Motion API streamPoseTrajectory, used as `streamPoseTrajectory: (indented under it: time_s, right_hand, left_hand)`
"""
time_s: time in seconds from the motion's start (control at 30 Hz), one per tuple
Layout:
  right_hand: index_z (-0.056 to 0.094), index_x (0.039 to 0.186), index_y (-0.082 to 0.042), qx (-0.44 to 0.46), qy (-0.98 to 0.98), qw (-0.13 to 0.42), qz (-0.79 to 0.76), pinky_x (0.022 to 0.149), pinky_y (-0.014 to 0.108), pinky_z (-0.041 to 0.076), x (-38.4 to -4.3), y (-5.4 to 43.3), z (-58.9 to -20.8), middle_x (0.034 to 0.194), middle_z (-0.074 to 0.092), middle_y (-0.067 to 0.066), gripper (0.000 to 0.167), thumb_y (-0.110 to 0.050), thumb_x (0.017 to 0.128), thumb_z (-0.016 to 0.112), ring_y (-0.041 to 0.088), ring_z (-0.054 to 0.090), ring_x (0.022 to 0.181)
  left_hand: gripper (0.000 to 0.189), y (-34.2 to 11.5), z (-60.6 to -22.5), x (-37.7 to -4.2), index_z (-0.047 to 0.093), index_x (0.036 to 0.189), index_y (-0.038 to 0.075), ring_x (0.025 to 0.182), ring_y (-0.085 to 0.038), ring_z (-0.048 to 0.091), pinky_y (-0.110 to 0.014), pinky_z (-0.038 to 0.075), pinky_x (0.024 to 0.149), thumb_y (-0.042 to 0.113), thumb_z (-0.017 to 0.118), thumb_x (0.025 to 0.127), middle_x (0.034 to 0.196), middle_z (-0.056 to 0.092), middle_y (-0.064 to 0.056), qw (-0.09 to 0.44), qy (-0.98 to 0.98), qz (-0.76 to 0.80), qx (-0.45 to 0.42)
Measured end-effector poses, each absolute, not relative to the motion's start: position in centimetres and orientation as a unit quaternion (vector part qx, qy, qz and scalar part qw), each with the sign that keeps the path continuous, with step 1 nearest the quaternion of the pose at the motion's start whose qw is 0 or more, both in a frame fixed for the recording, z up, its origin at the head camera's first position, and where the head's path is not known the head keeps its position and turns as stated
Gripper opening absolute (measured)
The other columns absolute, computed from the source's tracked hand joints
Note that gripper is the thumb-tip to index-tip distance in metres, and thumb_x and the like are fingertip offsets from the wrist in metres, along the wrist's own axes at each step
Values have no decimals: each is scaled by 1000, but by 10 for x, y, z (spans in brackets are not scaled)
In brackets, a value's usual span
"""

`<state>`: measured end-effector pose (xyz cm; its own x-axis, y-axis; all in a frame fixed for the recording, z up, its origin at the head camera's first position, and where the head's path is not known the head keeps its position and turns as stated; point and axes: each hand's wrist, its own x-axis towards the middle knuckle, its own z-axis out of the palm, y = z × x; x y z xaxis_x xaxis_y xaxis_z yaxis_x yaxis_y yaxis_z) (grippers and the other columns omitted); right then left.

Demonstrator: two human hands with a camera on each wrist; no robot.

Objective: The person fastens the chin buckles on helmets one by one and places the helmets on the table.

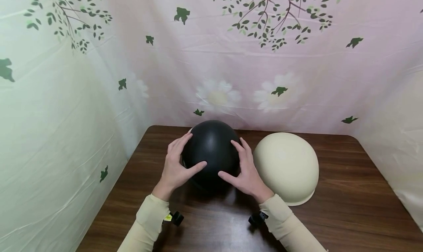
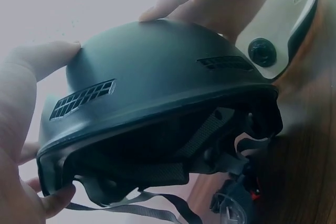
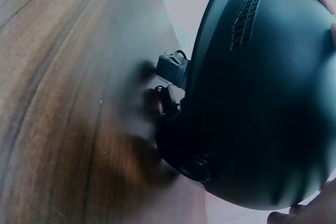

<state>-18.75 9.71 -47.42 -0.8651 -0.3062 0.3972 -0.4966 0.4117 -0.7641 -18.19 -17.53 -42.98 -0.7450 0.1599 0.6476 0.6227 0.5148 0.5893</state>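
Note:
A smooth black helmet (image 1: 211, 149) is between both hands near the middle of the table. My left hand (image 1: 173, 167) grips its left side, thumb on the near face; in the left wrist view, fingertips (image 2: 59, 201) curl at the rim. On the opposite side my right hand (image 1: 248, 175) holds the shell with spread, bent fingers. Grid vents (image 2: 84, 99), dark padding and a grey strap (image 2: 131, 209) show in the left wrist view. A dark buckle (image 3: 173, 68) shows beside the rim in the right wrist view. Whether the helmet touches the table, I cannot tell.
A cream helmet (image 1: 287, 165) sits dome up on the brown wooden table (image 1: 350, 193), close beside my right hand. Printed fabric (image 1: 231, 72) surrounds the table behind and at the sides. Pale material peeks out behind the black helmet's upper left edge.

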Motion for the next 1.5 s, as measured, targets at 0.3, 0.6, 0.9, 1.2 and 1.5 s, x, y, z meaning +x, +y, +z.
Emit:
streamPoseTrajectory:
  time_s: [0.3, 0.6, 0.9, 1.2, 1.5]
  right_hand:
    - [19, 166, -38, 251, -838, 112, 472, 111, 74, 35, -182, 90, -466, 174, 3, 5, 105, -44, 86, 86, 36, 12, 159]
    - [16, 167, -40, 242, -835, 105, 483, 112, 75, 31, -180, 89, -468, 175, 4, 8, 104, -43, 88, 84, 37, 14, 159]
    - [19, 167, -35, 252, -822, 116, 498, 112, 75, 33, -181, 89, -468, 175, 3, 11, 102, -37, 90, 84, 39, 12, 160]
    - [20, 168, -30, 241, -826, 133, 492, 113, 74, 32, -178, 83, -461, 174, 8, 15, 88, -37, 98, 72, 41, 22, 156]
    - [20, 169, -22, 188, -844, 95, 494, 113, 75, 31, -175, 84, -463, 173, 6, 20, 93, -38, 96, 76, 45, 19, 157]
  left_hand:
    - [90, -174, -424, -184, 54, 152, 8, 145, -33, 40, -60, 40, 113, 23, 95, 73, 157, 53, -11, 298, -806, -434, -271]
    - [89, -171, -423, -183, 52, 154, 9, 154, -31, 27, -68, 37, 112, 24, 91, 76, 170, 32, -8, 285, -805, -449, -264]
    - [94, -170, -430, -183, 41, 161, 14, 143, -35, 47, -61, 53, 100, 16, 89, 81, 169, 31, -5, 229, -796, -490, -273]
    - [73, -169, -439, -181, 47, 157, 14, 131, -29, 60, -56, 55, 99, 15, 78, 91, 154, 54, -8, 188, -801, -479, -307]
    - [67, -177, -443, -177, 50, 153, 6, 132, -37, 57, -54, 53, 102, 16, 78, 93, 151, 56, -16, 189, -813, -466, -292]
